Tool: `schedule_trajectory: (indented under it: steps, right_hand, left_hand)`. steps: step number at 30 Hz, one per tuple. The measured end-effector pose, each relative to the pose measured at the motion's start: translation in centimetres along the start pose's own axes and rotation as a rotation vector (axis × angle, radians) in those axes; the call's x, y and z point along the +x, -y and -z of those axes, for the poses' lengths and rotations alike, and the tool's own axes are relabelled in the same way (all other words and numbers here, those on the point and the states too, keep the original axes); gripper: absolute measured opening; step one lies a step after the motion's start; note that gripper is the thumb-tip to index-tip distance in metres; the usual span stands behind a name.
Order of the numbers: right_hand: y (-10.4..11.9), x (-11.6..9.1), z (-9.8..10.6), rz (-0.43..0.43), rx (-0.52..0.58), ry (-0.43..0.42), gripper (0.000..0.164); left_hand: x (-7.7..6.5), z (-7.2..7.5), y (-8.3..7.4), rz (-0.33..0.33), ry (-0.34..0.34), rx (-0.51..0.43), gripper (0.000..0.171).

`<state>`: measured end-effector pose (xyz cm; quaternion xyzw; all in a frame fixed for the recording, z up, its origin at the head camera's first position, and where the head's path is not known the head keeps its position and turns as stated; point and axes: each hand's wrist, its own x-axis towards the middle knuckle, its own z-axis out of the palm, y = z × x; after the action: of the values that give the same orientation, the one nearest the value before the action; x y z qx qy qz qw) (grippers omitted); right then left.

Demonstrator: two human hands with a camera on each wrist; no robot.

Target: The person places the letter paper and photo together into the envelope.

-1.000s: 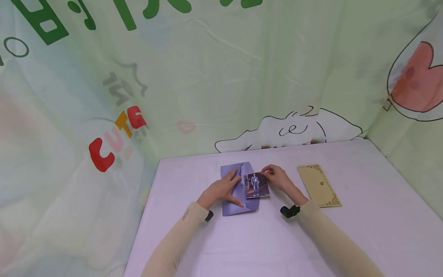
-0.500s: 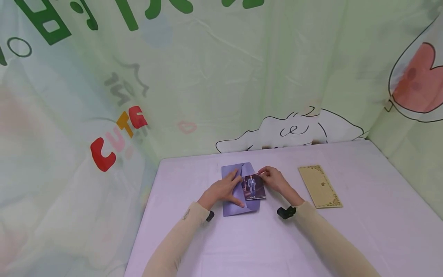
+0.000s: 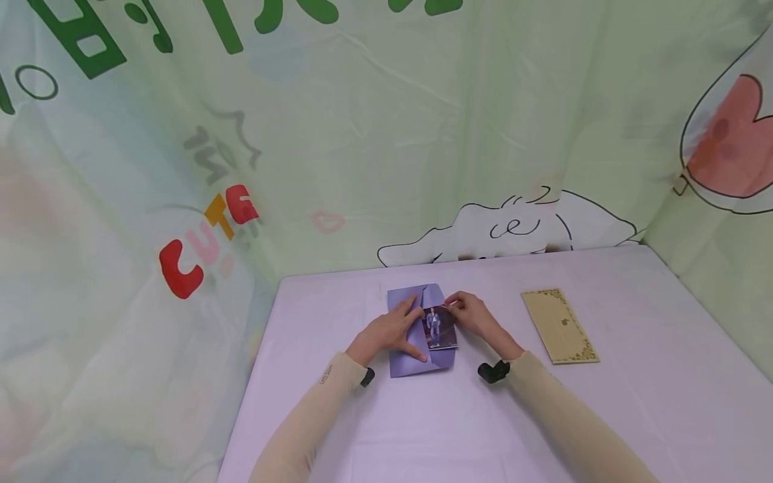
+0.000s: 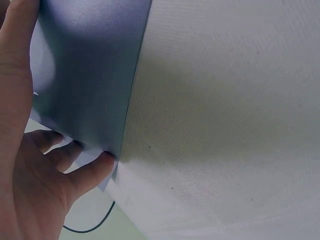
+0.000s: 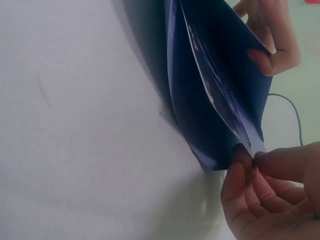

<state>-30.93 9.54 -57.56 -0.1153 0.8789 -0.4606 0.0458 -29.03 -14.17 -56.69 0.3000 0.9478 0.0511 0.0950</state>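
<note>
In the head view a purple envelope (image 3: 406, 365) lies on the table with its open side to the right. My left hand (image 3: 389, 330) holds it, thumb and fingers spread across it; the right wrist view shows a left finger curled over the mouth's edge. A printed photo (image 3: 439, 329) of a standing figure sits partly inside the mouth, its left part hidden. My right hand (image 3: 477, 315) pinches the photo's upper right corner between thumb and fingers. In the right wrist view the envelope (image 5: 200, 125) gapes around the photo's edge (image 5: 215, 95).
A tan card or envelope with ornate corners (image 3: 560, 327) lies to the right of the right forearm. Light purple cloth covers the table (image 3: 423, 429). A printed curtain (image 3: 374, 134) hangs behind it and at the sides.
My right hand has moved left with the photo, which sits further into the envelope than before. The left hand and the envelope stay nearly still.
</note>
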Motion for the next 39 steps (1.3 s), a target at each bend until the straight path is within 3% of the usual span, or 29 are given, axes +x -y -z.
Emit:
schedule_trajectory:
  steps: [19,29,39]
  right_hand:
    - [0.6,0.5,-1.2,0.005,0.018,0.041,0.021]
    - [1.0,0.8,-2.2,0.016,0.018,0.055,0.021]
    - [1.4,0.8,-2.9,0.057,0.048,0.068,0.022]
  left_hand:
    - [-0.1,0.2,-0.1,-0.006,0.002,0.013,0.101]
    - [0.0,0.0,0.1,-0.010,-0.007,0.005,0.094]
    - [-0.2,0.2,0.0,-0.019,-0.017,0.020,0.097]
